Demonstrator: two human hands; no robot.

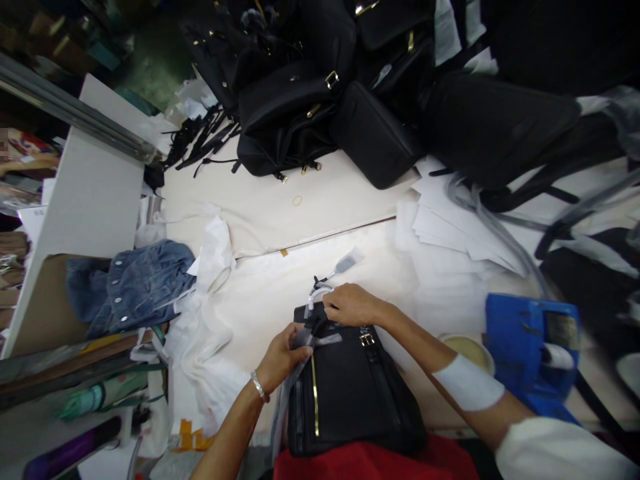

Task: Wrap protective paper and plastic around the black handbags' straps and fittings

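Observation:
A black bag (357, 393) with gold zips and a gold buckle stands tilted against my body at the table's front edge. My left hand (283, 357) pinches a strip of see-through plastic wrap (299, 340) by the bag's upper left corner. The fingers of my right hand (353, 305) are curled at the bag's top, by a handle (320, 293) covered in whitish plastic; its fingertips are partly hidden. Beyond the handle, a wrapped hang tag (347, 260) lies on the table, tied on by a black cord.
Black bags (285, 107) are piled along the far side. White paper sheets (450, 220) lie to the right, near a blue tape dispenser (530, 347) and a round tub (467, 353). On the left are a denim garment (135, 280), crumpled white wrapping (200, 340) and a green bottle (100, 397).

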